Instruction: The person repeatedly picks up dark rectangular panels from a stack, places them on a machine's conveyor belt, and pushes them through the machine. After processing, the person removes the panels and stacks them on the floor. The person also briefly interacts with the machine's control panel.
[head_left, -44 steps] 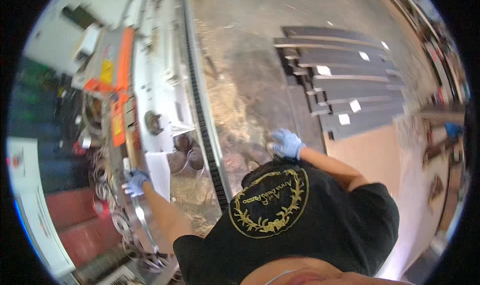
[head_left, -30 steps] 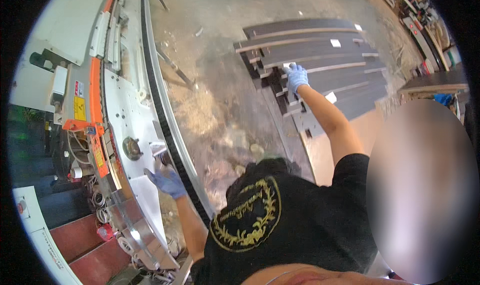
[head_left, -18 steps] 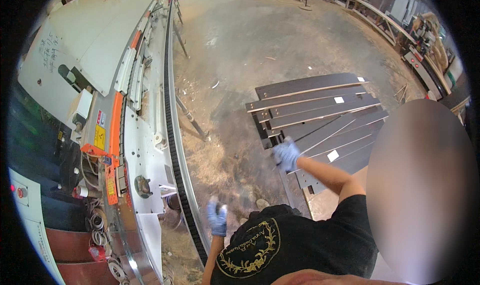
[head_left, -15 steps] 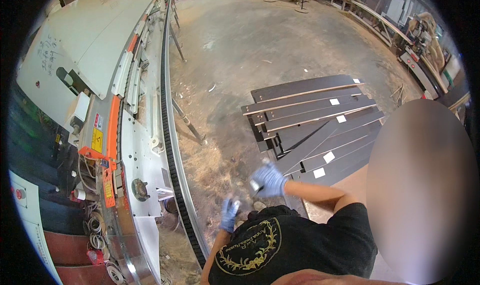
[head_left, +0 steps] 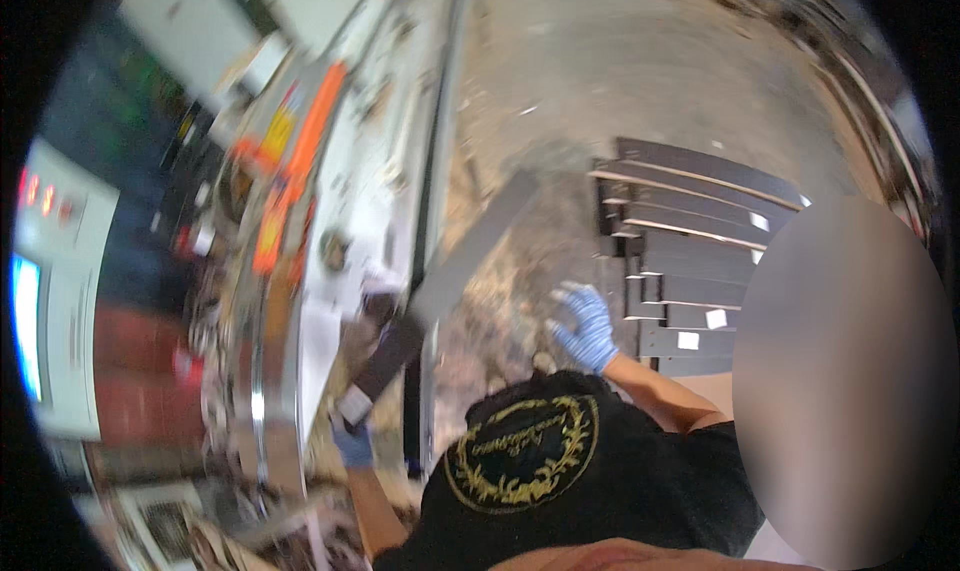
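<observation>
While one left hand (head_left: 352, 447) clamps one dark board (head_left: 465, 254), one right hand (head_left: 586, 329), spread apart

Gold lettering in a leafy emblem (head_left: 521, 454) marks the black shirt (head_left: 655, 486). Yellow labels (head_left: 279, 134) on the machine (head_left: 318, 121), white labels (head_left: 716, 319) on the stacked boards (head_left: 685, 261) and a pale label (head_left: 354, 405) on the held board (head_left: 436, 297) are too blurred to read.

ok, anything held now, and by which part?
Blue-gloved left hand holds a long, flat, dark grey board by its near end, beside a rectangular white label. Blue-gloved right hand: open, empty.
</observation>
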`<state>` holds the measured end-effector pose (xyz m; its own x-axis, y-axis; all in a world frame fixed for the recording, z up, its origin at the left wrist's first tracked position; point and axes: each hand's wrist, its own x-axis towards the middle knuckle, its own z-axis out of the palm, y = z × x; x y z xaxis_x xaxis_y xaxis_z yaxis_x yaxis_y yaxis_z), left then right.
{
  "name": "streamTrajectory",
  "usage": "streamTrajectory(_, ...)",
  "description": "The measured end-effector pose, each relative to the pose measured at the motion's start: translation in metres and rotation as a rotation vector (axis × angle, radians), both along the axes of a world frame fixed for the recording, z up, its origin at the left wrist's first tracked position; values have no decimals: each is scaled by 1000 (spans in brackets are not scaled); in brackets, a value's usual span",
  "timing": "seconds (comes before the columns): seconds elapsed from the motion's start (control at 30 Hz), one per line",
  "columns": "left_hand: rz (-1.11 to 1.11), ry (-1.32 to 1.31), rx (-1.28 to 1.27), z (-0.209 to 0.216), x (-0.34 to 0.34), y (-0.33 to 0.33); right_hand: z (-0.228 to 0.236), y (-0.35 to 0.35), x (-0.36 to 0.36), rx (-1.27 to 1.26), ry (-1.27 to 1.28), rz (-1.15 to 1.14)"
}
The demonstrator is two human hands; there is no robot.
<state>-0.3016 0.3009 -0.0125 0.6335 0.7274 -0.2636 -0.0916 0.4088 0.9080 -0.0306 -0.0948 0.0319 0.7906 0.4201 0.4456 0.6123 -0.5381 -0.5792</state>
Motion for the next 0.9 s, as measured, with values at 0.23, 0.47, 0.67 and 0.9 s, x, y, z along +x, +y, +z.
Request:
streamTrajectory(0.23,508,-42,-82,8,-105,35,-22,48,-30,-80,143,205)
streamTrajectory(0.47,693,-89,-173,-12,-165,79,-39,63,-33,-81,188,247)
streamTrajectory(0.67,893,464,208,8,-132,142,-40,68,-40,-133,252,205)
streamTrajectory(0.9,439,1511,1089,20,-77,153,-38,70,-54,-122,325,171)
